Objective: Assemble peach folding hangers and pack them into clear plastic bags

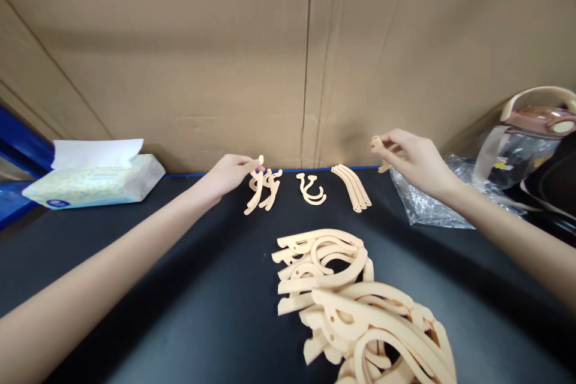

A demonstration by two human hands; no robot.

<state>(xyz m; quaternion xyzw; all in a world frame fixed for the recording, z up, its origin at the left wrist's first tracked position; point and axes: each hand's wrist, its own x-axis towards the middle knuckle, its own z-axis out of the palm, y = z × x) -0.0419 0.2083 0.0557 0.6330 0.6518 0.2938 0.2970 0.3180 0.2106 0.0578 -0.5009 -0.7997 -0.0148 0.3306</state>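
My left hand (pixel 230 173) reaches to the far side of the black table and pinches a small beige curved piece (pixel 260 161) just above a little pile of like pieces (pixel 263 189). My right hand (pixel 411 156) is raised at the back right, fingers closed on a thin beige strip (pixel 382 165). Between the hands lie a pair of hook-shaped pieces (pixel 311 189) and a neat bundle of curved strips (pixel 352 187). A big heap of beige cut-out pieces (pixel 355 306) lies near me at the centre right.
A cardboard wall (pixel 288 54) closes the back of the black table (pixel 180 288). A tissue pack (pixel 96 179) sits at the back left by a blue frame (pixel 18 144). At the right are a crumpled clear plastic bag (pixel 427 204) and a lidded jug (pixel 531 144).
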